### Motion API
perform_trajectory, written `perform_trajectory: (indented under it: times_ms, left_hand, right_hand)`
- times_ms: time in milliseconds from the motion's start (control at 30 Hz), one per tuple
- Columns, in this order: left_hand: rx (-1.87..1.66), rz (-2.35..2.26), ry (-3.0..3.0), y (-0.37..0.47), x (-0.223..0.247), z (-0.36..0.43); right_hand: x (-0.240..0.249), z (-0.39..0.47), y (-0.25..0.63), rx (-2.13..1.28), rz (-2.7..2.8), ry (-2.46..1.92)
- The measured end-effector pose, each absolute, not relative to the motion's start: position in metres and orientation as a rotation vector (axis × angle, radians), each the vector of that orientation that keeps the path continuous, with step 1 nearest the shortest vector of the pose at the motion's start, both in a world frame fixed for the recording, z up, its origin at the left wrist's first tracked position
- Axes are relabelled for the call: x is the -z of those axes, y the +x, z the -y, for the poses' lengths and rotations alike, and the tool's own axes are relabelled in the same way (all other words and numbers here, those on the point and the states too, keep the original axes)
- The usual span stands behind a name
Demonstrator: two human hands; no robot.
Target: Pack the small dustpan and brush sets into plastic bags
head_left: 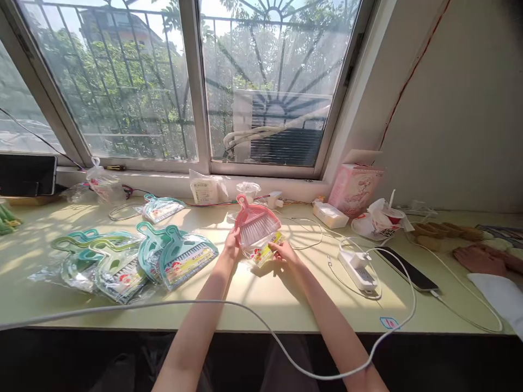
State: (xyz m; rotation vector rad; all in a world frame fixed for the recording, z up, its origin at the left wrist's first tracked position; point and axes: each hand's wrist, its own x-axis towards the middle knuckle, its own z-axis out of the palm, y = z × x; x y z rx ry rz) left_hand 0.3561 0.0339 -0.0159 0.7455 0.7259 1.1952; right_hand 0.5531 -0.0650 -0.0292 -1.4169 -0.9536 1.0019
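Note:
A pink dustpan and brush set [254,223] is tilted up above the table in front of me, partly in clear plastic. My left hand [232,243] grips its left edge, fingers closed. At its lower right, my right hand [284,252] pinches a yellow printed label card [265,250] with a red picture on it. Whether the card is still joined to the set's wrapping I cannot tell. To the left of my left hand lie several green and teal dustpan sets [188,256] in clear bags, overlapping. Another teal set [163,207] lies farther back.
A white power strip [357,269], a phone [406,268] on its cable and a small white box [330,215] are to the right. Behind stand a pink box [355,188] and a paper cup [392,215]. A white cable [245,307] crosses low before my arms.

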Motion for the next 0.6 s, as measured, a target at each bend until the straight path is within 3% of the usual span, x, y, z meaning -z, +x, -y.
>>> perform_trajectory:
  times_ms: [200, 600]
  left_hand:
    - [-1.255, -0.765, 0.763, 0.334, 0.014, -0.035]
    - [-1.13, -0.575, 0.924, 0.343, 0.03, -0.034]
  right_hand:
    - [0.01, 0.08, 0.604, -0.732, 0.5, -1.477]
    - [0.01, 0.085, 0.548, -1.155, 0.972, -1.319]
